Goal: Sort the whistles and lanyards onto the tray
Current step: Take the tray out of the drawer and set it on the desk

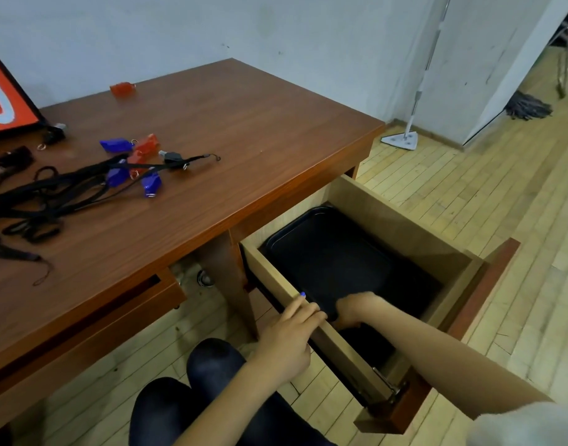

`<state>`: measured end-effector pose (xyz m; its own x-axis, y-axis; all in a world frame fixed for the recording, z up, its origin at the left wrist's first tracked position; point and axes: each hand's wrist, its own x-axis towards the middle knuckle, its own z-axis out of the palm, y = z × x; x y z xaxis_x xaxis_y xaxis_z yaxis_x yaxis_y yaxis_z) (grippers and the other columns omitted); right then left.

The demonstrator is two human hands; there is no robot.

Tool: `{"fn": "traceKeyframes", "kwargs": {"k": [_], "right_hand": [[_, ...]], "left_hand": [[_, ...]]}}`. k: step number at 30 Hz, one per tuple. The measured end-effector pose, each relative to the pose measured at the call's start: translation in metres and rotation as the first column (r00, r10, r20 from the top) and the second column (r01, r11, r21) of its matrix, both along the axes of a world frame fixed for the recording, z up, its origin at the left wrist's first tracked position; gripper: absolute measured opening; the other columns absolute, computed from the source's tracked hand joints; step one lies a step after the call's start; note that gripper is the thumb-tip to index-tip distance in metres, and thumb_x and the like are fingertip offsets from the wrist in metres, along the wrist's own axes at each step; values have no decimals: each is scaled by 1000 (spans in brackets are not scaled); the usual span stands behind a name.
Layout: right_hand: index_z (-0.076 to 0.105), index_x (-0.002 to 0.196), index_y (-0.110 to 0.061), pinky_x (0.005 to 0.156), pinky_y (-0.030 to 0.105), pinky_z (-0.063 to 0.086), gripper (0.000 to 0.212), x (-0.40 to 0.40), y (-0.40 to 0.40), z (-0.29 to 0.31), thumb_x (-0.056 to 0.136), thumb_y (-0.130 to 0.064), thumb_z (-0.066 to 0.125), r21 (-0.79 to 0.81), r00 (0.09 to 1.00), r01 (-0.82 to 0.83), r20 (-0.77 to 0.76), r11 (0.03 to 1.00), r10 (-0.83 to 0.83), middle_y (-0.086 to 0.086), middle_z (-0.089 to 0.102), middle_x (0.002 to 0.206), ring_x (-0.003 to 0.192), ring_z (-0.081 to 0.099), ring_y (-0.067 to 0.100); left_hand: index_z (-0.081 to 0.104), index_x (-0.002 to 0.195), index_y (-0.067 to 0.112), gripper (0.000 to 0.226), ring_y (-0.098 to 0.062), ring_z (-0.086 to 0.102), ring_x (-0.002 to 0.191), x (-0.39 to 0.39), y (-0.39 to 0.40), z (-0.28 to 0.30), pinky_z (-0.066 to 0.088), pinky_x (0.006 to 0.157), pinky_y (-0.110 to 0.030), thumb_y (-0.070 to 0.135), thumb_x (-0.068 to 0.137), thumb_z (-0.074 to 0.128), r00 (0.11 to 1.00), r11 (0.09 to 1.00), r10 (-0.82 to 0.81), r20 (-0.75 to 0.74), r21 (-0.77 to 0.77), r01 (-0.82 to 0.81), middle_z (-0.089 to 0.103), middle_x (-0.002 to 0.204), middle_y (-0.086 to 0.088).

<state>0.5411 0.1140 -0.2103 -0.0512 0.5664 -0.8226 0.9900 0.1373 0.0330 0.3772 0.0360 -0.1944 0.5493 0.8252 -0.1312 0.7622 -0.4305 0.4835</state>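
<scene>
A black tray (pixel 324 252) lies inside the open wooden drawer (pixel 405 226) at the desk's right side. My right hand (pixel 356 309) reaches into the drawer and grips the tray's near edge. My left hand (pixel 292 333) rests on the drawer's left wall, fingers curled over its top. On the desk at the left lie several blue whistles (pixel 113 145) and red whistles (pixel 147 143) among a tangle of black lanyards (pixel 51 194). One more red whistle (pixel 123 88) sits alone near the desk's far edge.
The brown desk (pixel 244 140) stands against a pale wall. A red and black sign (pixel 6 101) leans at the far left. A flat mop (pixel 401 138) and a string mop (pixel 530 106) stand on the wooden floor to the right. My knees (pixel 212 365) are below.
</scene>
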Motion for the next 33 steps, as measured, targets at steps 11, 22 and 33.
{"fn": "traceKeyframes", "kwargs": {"k": [11,22,33], "right_hand": [[58,111,-7,72,34,44,36,-3,-19,10,95,-34,41,220,861,-507,172,833,479,10,63,109,91,62,26],[58,102,-16,71,27,45,28,13,-53,178,94,-35,39,600,890,-371,14,709,455,-3,56,87,78,54,15],[61,58,-22,44,15,16,49,7,-82,298,83,-57,38,940,855,-273,139,206,500,-9,35,41,37,32,2]], "left_hand": [[30,142,26,55,-7,3,143,-10,5,8,24,114,-33,6,91,40,999,995,-26,37,-95,30,20,152,11],[14,146,30,56,-1,-6,138,-38,35,64,4,108,-23,41,95,37,954,937,231,189,222,-271,8,155,13],[47,127,19,70,-14,43,127,-66,27,90,29,108,-35,67,85,19,801,760,454,389,301,-577,50,136,1]]}}
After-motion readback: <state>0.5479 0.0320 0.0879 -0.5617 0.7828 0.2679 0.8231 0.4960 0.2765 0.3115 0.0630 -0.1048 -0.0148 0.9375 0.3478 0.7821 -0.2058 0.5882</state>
